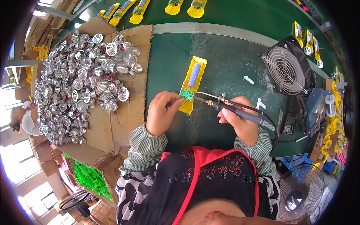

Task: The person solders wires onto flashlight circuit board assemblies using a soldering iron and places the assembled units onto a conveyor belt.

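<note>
A yellow plastic housing [201,64] lies lengthwise on the green bench, carrying a lilac cylindrical battery [194,74] and a green circuit board [187,94]. My left hand [162,111] is pinched at the board's left edge; whatever sits between its fingertips is too small to tell. From the right, my right hand [240,120] grips a grey-handled soldering iron [240,112]. Its tip and a thin curved metal tube [204,93] clamped to it reach the board's right side. A dark thin wire [181,48] sticks out past the housing's far end.
Left stands a cardboard box [129,90] heaped with silvery reflector cups [80,75]. A black fan with a wire guard [287,69] stands at right, near small white parts [248,79]. More yellow housings [140,11] line the far side. A second fan [300,191] is at lower right.
</note>
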